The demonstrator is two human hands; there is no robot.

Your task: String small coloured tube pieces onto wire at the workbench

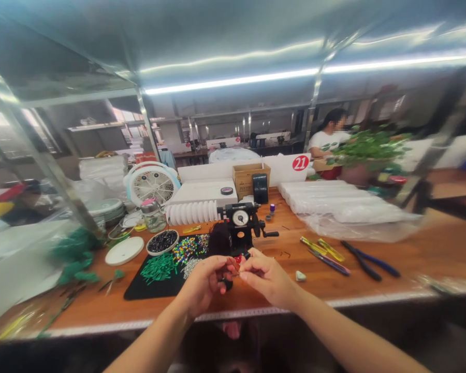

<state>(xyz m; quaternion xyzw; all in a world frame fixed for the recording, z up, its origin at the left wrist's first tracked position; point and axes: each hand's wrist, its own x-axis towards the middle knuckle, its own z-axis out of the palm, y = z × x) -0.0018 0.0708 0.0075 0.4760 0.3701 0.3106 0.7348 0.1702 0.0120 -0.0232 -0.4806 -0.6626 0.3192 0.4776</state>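
My left hand [202, 282] and my right hand [270, 280] meet over the front of the bench, fingertips nearly touching. Both are closed in a pinch on a thin reddish strand [234, 263], too small to make out fully. Just behind them stands a black hand-cranked machine [238, 220] with a round white dial. A black mat [134, 291] lies left of the hands. On it are green short pieces [159, 268], mixed coloured beads [184, 249] and silvery-white small pieces [191, 267]. A dish of black beads [162, 242] sits at its back edge.
Pliers [368, 261], yellow-handled tools [322, 248] and a small whitish lump [300, 276] lie to the right. Plastic-wrapped white rolls [334, 202] are behind them. A fan [153, 184], a glass jar [153, 217] and a white lid [124, 250] stand left. Another person [328, 137] sits beyond.
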